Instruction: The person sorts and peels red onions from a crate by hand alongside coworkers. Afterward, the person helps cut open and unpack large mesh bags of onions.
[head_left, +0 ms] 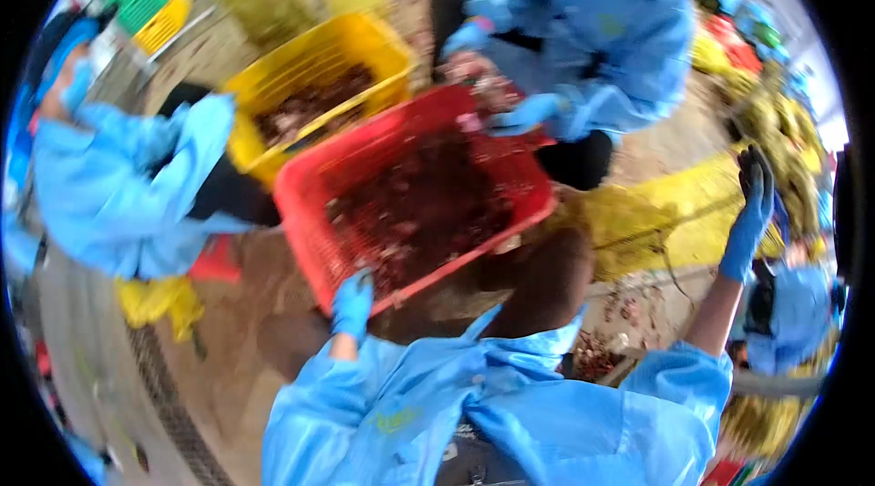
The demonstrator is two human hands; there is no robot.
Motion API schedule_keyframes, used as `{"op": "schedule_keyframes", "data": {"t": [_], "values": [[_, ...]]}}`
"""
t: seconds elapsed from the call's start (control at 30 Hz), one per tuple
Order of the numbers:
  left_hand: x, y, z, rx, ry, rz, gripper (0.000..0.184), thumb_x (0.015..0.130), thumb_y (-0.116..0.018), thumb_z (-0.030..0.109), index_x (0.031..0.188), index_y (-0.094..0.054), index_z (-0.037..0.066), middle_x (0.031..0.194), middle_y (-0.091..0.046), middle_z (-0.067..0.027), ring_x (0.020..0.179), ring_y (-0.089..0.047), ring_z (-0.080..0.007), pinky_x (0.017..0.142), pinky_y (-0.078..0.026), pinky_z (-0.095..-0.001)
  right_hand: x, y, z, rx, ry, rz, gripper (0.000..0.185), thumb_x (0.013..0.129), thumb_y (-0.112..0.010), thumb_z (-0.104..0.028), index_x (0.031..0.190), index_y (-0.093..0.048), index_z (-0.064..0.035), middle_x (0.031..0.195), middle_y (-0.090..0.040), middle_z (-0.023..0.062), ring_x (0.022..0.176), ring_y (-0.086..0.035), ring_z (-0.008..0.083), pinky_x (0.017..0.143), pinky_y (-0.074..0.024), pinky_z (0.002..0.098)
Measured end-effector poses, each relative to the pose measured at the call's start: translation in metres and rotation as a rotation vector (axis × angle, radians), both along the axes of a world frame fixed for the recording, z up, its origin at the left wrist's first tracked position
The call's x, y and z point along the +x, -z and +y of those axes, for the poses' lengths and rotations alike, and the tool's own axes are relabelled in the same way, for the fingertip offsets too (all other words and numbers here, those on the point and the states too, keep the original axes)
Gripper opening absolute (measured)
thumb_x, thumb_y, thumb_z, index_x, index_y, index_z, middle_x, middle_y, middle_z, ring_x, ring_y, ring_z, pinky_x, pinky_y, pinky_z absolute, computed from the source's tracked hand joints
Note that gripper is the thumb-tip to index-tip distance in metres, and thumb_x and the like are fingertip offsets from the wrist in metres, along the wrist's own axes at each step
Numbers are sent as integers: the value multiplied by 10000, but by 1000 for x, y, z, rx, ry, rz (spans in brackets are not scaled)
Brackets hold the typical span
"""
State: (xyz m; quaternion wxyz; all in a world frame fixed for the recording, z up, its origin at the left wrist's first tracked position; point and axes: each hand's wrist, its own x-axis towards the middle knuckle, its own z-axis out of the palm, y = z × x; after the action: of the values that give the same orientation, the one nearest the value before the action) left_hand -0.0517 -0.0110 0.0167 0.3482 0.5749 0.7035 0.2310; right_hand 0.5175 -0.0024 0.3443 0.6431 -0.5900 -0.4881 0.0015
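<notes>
My left hand (352, 305), in a blue glove, is at the near left corner of a red plastic basket (303, 229). Its fingers look curled at the rim, but blur hides what is in them. Inside the basket lies a heap of small dark red and pinkish pieces (428, 203), too blurred to name. My right hand (755, 208), gloved in blue with dark fingertips, is raised far out to the right, away from the basket. Its fingers are stretched upward and nothing shows in them.
Across the basket a person in blue (602, 39) holds gloved hands over its far rim, near a pinkish bunch (483, 80). Another person (118, 176) sits left, beside a yellow basket (365, 30) with dark pieces. Yellow sacks (656, 212) and scattered bits (629, 308) lie right.
</notes>
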Motion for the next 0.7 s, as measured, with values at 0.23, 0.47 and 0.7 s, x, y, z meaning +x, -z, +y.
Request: {"op": "schedule_keyframes", "data": {"t": [0.23, 0.47, 0.7], "values": [[22, -9, -11, -132, -37, 381, 375, 874, -442, 428, 1074, -628, 171, 996, -632, -121, 890, -606, -304, 753, -474, -391, -204, 164, 92, -782, -996, -358, 232, 827, -547, -169, 1021, -626, -69, 965, -626, 127, 896, -605, 239, 811, -465, 340], [34, -20, -6, -200, -130, 529, 368, 876, -425, 445, 870, -684, 183, 767, -637, -139, 678, -613, -330, 561, -460, -442, -262, 386, 158, -1385, -894, -724, 369, 789, -545, -236, 1139, -565, -117, 1110, -568, 189, 1042, -528, 357, 896, -424, 424], [36, -42, -4, -198, -83, 441, 250, 819, -475, 327, 719, -600, 135, 672, -603, -134, 589, -593, -332, 502, -448, -470, -268, 519, 207, -1196, -960, -646, 449, 850, -498, -293, 1215, -491, -32, 1214, -518, 173, 1088, -502, 327, 927, -406, 396]]}}
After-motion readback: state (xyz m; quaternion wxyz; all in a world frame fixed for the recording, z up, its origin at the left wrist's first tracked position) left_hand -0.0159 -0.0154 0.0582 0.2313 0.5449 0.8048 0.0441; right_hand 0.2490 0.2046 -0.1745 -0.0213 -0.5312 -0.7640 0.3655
